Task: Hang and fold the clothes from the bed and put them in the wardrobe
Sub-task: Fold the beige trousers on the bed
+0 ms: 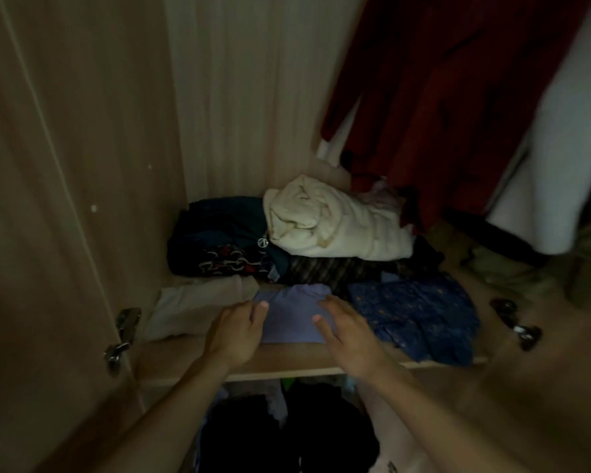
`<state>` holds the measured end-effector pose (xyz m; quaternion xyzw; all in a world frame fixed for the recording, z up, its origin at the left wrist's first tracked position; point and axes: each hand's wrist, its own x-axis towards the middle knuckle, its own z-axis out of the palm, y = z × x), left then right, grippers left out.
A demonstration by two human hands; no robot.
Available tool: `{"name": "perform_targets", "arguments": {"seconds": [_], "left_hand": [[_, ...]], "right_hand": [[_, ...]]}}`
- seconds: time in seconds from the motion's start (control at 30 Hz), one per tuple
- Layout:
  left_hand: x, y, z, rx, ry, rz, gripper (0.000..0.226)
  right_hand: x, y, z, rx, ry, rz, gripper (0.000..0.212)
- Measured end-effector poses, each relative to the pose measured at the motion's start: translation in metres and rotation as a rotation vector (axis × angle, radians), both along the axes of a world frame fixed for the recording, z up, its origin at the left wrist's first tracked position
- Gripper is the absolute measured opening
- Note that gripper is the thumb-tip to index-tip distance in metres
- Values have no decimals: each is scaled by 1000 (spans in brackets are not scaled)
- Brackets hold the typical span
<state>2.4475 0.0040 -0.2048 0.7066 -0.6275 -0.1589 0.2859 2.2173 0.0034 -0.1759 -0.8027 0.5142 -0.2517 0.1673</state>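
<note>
Left hand (236, 332) and right hand (348, 336), fingers straight, gripping nothing, flanking one folded lilac garment (292, 315) on wardrobe shelf (287, 356), one beige fold (191, 308) leftward, one navy patterned fold (417, 315) rightward

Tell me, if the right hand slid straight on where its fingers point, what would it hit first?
The right hand would probably meet the dark striped cloth just behind the lilac folded garment, under the cream bundle; depth is hard to judge.
</note>
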Motion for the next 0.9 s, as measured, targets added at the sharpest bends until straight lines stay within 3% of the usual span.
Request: {"name": "perform_targets", "arguments": {"seconds": [0.07, 0.23, 0.43, 0.67, 0.9], "left_hand": [[-20, 7, 10, 21, -13, -93, 76], [-69, 25, 40, -3, 8, -169, 55], [-145, 65, 70, -124, 45, -225, 48], [-233, 138, 68, -59, -68, -241, 58], [-280, 183, 70, -56, -150, -277, 61]], "right_hand": [[-21, 8, 4, -25, -8, -47, 90], [-72, 42, 29, -93, -54, -126, 44], [-148, 90, 47, -177, -102, -218, 51], [-232, 153, 34, -124, -207, -291, 55], [-285, 219, 22, -82, -201, -280, 43]]}}
